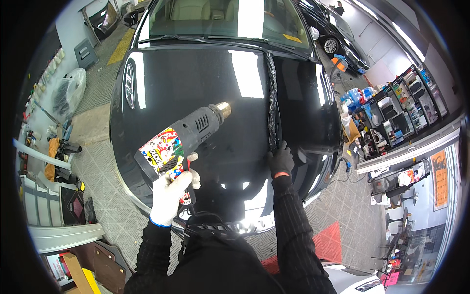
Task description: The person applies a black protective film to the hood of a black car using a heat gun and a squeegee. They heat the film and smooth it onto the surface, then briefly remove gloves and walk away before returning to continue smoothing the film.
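Note:
My left hand, in a white glove with a blue cuff edge, is closed round the handle of a heat gun. The gun has a dark body with colourful stickers, and its metal nozzle points up and to the right, over the glossy black car hood. A crinkled strip of black film runs down the hood from near the windshield. At the strip's lower end is my right hand, dark-gloved, with its fingers closed on the film. Its fingertips are partly hidden.
Wipers lie along the windshield base. To the right stand a loaded shelf rack and another black car. A white car part shows at lower right. Bottles and tools line the left wall; grey grating covers the floor.

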Action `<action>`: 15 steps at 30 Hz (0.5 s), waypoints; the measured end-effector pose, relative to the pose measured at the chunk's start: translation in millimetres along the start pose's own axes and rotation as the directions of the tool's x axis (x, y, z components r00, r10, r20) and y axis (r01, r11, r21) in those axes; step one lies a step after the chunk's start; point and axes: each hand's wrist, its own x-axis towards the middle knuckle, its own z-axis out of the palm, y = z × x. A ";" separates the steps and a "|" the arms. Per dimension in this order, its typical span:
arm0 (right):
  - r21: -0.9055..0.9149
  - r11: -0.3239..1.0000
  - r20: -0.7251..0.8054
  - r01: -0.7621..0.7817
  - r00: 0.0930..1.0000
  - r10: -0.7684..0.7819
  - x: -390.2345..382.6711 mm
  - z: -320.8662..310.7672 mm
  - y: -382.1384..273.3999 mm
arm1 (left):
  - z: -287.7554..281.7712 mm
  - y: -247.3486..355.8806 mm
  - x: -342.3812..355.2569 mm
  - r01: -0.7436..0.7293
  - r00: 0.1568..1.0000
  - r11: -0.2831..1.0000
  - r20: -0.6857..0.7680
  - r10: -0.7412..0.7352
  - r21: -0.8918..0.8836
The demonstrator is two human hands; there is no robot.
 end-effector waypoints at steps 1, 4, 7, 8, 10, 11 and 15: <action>-0.033 0.999 0.010 0.017 1.000 -0.016 8.6 1.9 1.2 | -0.4 -1.2 -0.6 0.011 1.000 1.000 0.011 -0.011 -0.025; 0.041 0.999 -0.064 0.013 0.998 -0.010 27.1 -0.6 19.4 | -3.7 -3.7 -2.1 0.009 0.998 0.999 0.065 -0.006 -0.037; 0.183 0.982 -0.107 -0.045 0.992 0.065 43.7 -16.5 50.8 | -6.7 -7.2 -4.6 0.077 0.996 0.997 0.045 -0.076 -0.022; 0.219 0.972 -0.111 -0.084 0.988 0.110 47.7 -21.2 60.5 | -7.2 -8.3 -6.5 0.089 0.994 0.995 0.060 -0.086 -0.040; 0.328 0.941 -0.056 -0.086 0.992 0.111 53.4 -25.6 74.9 | -7.3 -10.6 -9.4 0.120 0.993 0.993 0.008 -0.120 0.017; 0.320 0.946 -0.067 -0.060 0.994 0.085 54.9 -24.8 79.7 | -6.3 -12.4 -10.8 0.115 0.993 0.993 -0.004 -0.115 0.036; 0.317 0.947 -0.136 0.060 0.991 -0.017 52.4 -10.6 84.7 | -3.6 -15.6 -14.5 0.089 0.996 0.993 -0.009 -0.088 0.078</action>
